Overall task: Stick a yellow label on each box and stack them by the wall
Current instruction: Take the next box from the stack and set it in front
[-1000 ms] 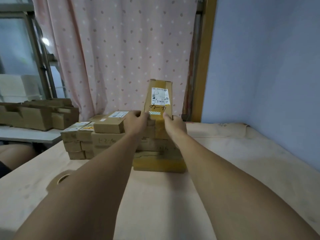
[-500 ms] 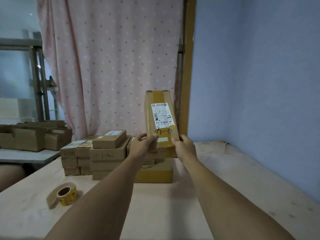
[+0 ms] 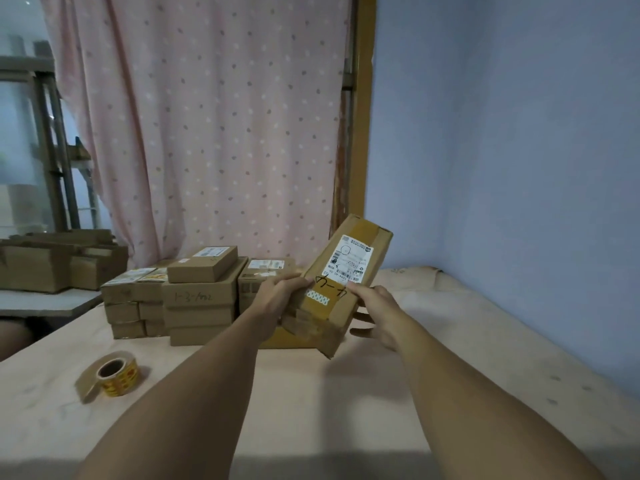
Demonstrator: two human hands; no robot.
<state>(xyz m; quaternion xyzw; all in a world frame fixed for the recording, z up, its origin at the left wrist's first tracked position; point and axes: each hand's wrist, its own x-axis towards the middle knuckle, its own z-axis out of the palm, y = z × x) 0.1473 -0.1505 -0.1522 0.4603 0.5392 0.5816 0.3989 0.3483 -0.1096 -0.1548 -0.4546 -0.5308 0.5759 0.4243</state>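
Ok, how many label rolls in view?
1. Yellow label roll lies front-left on the pale table, apart from the stacked brown cardboard boxes; more could hide behind them.

A pale surface point(image 3: 450, 375) is running along the blue wall point(image 3: 519, 168) on its right edge. Stacks of cardboard boxes point(image 3: 199, 306) are sitting at its far edge, left of the middle, touching one another. A roll of yellow labels point(image 3: 116, 374) is lying near the left edge, well apart from the stacks, trailing a brown backing strip point(image 3: 85, 388).
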